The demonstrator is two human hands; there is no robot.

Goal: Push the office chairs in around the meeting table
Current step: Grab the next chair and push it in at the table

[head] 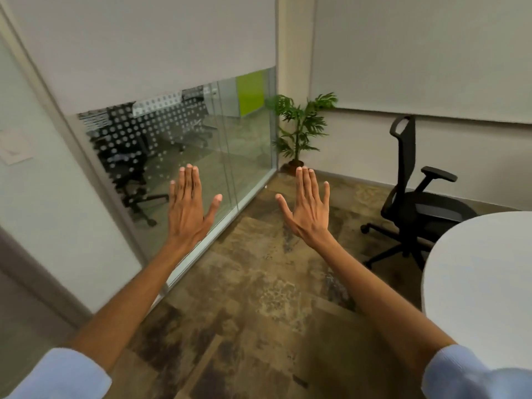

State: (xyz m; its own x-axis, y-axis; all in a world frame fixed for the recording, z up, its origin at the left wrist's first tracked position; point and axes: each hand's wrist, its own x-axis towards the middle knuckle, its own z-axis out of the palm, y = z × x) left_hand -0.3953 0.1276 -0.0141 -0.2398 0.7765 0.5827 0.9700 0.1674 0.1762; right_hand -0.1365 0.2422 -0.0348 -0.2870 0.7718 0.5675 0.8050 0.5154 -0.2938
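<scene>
A black office chair (417, 203) with a mesh back and armrests stands at the right, its seat turned toward the white rounded meeting table (483, 277), whose edge fills the lower right corner. Both my arms stretch forward over the floor. My left hand (188, 208) and my right hand (309, 208) are held flat with backs up and fingers spread, holding nothing. Both hands are well left of the chair and touch nothing.
A glass partition (201, 156) with a dotted film runs along the left, with chairs visible behind it. A potted plant (299, 131) stands in the far corner. White blinds cover the walls. Patterned brown carpet (253, 283) lies between me and the chair.
</scene>
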